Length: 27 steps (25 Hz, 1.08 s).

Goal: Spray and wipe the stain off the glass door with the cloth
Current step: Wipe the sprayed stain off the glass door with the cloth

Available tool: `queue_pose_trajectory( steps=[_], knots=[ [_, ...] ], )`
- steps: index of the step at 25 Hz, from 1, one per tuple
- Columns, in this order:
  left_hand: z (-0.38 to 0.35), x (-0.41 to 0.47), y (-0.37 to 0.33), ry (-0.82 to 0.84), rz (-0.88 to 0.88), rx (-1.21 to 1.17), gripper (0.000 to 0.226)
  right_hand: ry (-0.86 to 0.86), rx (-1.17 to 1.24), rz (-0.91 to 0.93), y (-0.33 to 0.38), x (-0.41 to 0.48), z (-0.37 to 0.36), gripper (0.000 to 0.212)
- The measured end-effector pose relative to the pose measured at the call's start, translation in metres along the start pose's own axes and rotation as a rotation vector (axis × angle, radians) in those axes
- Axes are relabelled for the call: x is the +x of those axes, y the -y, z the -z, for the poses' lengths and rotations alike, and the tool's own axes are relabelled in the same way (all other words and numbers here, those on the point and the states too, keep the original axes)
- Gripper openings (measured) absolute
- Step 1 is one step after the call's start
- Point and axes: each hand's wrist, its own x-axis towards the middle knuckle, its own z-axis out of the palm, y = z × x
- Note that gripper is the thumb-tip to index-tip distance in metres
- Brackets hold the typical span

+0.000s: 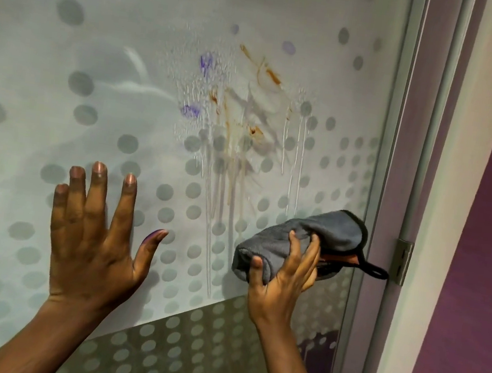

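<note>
Your left hand lies flat on the glass door, fingers spread, holding nothing | your right hand clutches the folded grey cloth against the glass, near the hinge | the stain, brown and purple smears, sits above the cloth, wet with droplets and runs trailing down

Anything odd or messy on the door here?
Yes. The glass door carries brown and purple stain smears, with wet streaks running down. The left hand has purple on its thumb tip. The right hand holds the cloth below the stain.
</note>
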Motion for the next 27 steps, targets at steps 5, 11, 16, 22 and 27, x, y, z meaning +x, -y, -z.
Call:
queue_pose_trajectory(
  steps=[5, 11, 16, 22, 27],
  knots=[
    [0.0, 0.002, -0.002, -0.022, 0.001, 0.008, 0.073, -0.069, 0.083, -0.014, 0.018, 0.0, -0.009, 0.064],
    [0.007, 0.015, -0.007, -0.104, 0.098, -0.169, 0.058, 0.18, -0.13, 0.491, 0.015, -0.047, -0.016, 0.095],
    [0.016, 0.063, 0.014, -0.177, 0.115, -0.206, 0.06, -0.008, 0.004, 0.228, 0.028, 0.067, 0.006, 0.104],
    [0.012, 0.096, 0.015, -0.097, 0.075, -0.14, 0.067, -0.05, 0.079, 0.348, 0.083, 0.121, -0.002, 0.093],
    [0.01, 0.096, 0.015, -0.086, 0.071, -0.074, 0.069, 0.158, 0.079, 0.598, 0.049, 0.113, 0.012, 0.087]
  ],
)
